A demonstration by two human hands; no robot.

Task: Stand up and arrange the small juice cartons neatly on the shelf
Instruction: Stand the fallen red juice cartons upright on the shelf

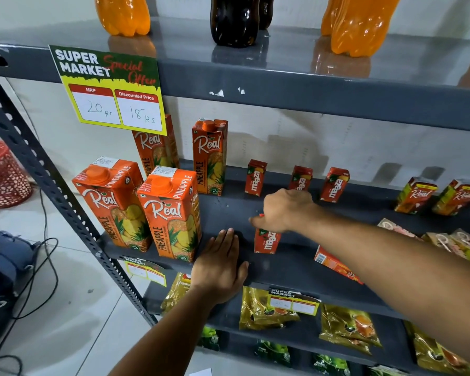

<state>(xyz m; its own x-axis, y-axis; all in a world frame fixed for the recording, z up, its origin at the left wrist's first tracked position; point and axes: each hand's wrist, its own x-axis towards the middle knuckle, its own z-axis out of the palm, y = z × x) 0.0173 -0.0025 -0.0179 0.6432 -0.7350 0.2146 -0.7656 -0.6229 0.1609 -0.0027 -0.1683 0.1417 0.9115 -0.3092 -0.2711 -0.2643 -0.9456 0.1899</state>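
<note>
A dark grey metal rack stands against a pale wall, its upright punched with rows of holes and its middle shelf a smooth, matt, slightly scuffed sheet. My left hand lies flat on the front of that shelf, palm down, fingers stretched out and together, holding nothing. My right hand reaches over from the right and closes its fingers on the top of a small red Maaza carton, a slim cardboard box with a glossy print that stands upright near the shelf front. Just to its right another small carton lies on its side at the shelf edge, partly under my forearm, its barcode end showing. Along the back of the shelf three more small Maaza cartons stand upright, spaced apart; the middle one is half hidden behind my knuckles. Farther right stand two small Real cartons, tilted in this wide view. On the left four tall orange pineapple cartons stand in two rows, square-sided with round screw caps. A yellow price card hangs from the shelf above, where glossy plastic bottles mirror in the surface. Crinkled gold foil pouches lie on the shelf below
</note>
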